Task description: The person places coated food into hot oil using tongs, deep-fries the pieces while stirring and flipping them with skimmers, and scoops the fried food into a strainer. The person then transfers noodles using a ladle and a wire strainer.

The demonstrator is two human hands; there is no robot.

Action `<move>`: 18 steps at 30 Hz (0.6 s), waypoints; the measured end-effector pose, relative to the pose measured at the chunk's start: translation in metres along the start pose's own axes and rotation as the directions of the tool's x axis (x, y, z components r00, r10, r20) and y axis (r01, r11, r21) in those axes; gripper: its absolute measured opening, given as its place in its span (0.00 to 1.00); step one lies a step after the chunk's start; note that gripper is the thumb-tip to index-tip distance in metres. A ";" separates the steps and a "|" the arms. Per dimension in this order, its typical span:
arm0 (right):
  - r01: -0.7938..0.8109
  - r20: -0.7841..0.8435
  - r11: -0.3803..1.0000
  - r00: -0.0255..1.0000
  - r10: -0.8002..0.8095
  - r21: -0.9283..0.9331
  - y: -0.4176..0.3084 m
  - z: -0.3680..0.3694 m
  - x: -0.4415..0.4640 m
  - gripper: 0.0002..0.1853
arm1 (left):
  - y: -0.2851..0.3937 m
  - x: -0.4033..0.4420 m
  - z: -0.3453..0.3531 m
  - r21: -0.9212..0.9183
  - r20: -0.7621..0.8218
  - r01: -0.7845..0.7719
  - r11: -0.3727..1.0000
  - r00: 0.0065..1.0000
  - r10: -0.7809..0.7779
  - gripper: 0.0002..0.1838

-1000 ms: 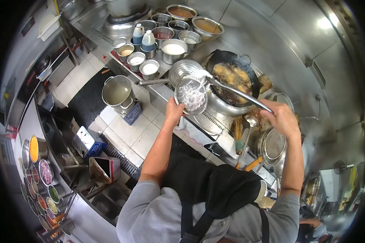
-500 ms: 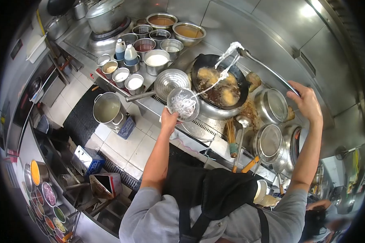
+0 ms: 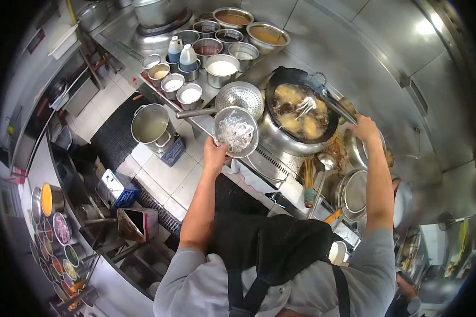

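Note:
My left hand [image 3: 214, 157] grips the rim of a metal bowl [image 3: 222, 113], where clumps coated in white batter or flour lie. The bowl is tilted and overlaps the near side of a perforated strainer [image 3: 240, 98]. Closed around a long-handled metal utensil [image 3: 344, 110], my right hand [image 3: 366, 130] is by the right side of a black wok [image 3: 274, 117]. Blur hides the utensil's exact kind. White strands [image 3: 305, 106] lie in the wok below its far end, among golden frying pieces [image 3: 289, 95] in bubbling oil.
Metal containers of sauces and powders [image 3: 221, 68] stand beyond the strainer. A stick brush [image 3: 309, 185] and a ladle [image 3: 327, 161] lie right of the stove front. A large pot [image 3: 152, 127] stands low at left. Another person's arm [image 3: 405, 288] shows at lower right.
My right hand has lowered the utensil toward the wok, and the white strands that hung from it are now in the oil. The bowl has tilted, and the view has shifted.

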State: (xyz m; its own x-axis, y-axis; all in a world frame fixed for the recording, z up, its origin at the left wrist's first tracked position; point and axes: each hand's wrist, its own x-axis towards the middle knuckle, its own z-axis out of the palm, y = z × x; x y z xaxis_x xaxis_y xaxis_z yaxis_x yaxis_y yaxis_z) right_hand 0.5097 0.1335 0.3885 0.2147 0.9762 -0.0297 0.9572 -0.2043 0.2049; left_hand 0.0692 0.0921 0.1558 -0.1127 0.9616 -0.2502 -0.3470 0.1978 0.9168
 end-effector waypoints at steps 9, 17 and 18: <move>0.348 -0.138 0.937 0.927 -0.350 -0.039 -0.048 -0.004 -0.090 0.30 | 0.004 -0.003 -0.014 0.027 -0.034 0.020 0.999 0.999 -0.019 0.18; 0.356 0.045 0.911 0.934 -0.355 -0.208 -0.057 0.004 -0.084 0.29 | -0.009 -0.012 -0.024 -0.012 -0.021 0.064 0.998 0.998 -0.064 0.20; 0.367 0.058 0.900 0.930 -0.364 -0.237 -0.055 0.003 -0.079 0.29 | -0.008 -0.014 -0.026 -0.015 -0.024 0.061 0.998 0.998 -0.061 0.20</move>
State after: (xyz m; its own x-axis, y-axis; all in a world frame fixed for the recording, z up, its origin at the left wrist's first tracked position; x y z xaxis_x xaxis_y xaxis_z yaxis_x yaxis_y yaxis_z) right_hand 0.4402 0.0675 0.3764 -0.1373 0.9778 -0.1586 0.8941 0.1913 0.4050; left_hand 0.0495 0.0720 0.1444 -0.1135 0.9430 -0.3129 -0.3671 0.2529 0.8952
